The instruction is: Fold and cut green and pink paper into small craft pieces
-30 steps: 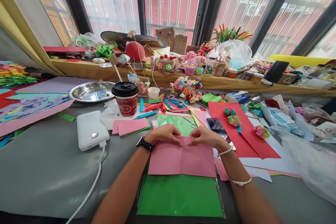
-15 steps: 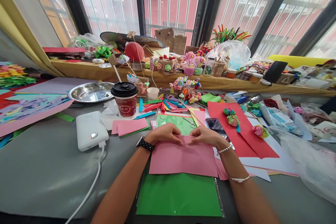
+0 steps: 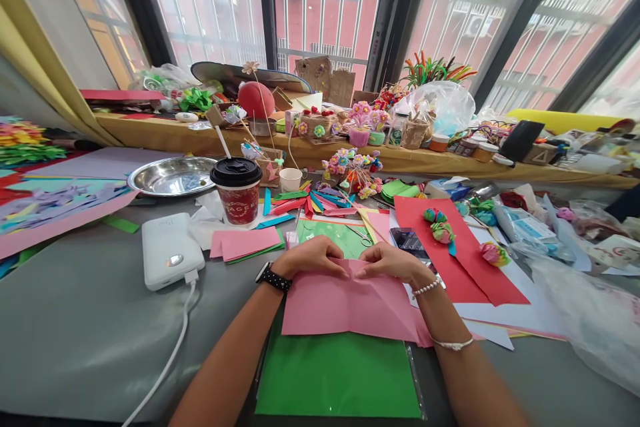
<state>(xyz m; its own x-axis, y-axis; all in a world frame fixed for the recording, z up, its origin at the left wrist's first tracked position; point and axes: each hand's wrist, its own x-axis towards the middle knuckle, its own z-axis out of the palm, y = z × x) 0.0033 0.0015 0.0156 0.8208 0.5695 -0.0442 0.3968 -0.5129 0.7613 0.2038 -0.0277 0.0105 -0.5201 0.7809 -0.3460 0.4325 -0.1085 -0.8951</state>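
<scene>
A sheet of pink paper (image 3: 345, 307) with a crease down its middle is held up over a green sheet (image 3: 340, 377) in a clear sleeve. My left hand (image 3: 315, 259) pinches the pink paper's top edge left of the crease. Just right of the crease, my right hand (image 3: 387, 261) pinches the same edge, thumbs close to each other. The fingers behind the paper are hidden. Beyond my hands lies a pair of scissors (image 3: 364, 237). Partly behind my right hand is a phone (image 3: 413, 243).
On the left are a white power bank (image 3: 173, 250) with a cable, a lidded paper cup (image 3: 237, 193) and a metal plate (image 3: 143, 177). Pink paper pieces (image 3: 250, 243) lie near my left wrist. Red paper (image 3: 467, 263) with crumpled paper balls is on the right, beside plastic bags (image 3: 590, 320).
The pink paper bends more sharply along its middle crease, its right half showing an added fold line. Both hands keep their pinch in nearly the same place.
</scene>
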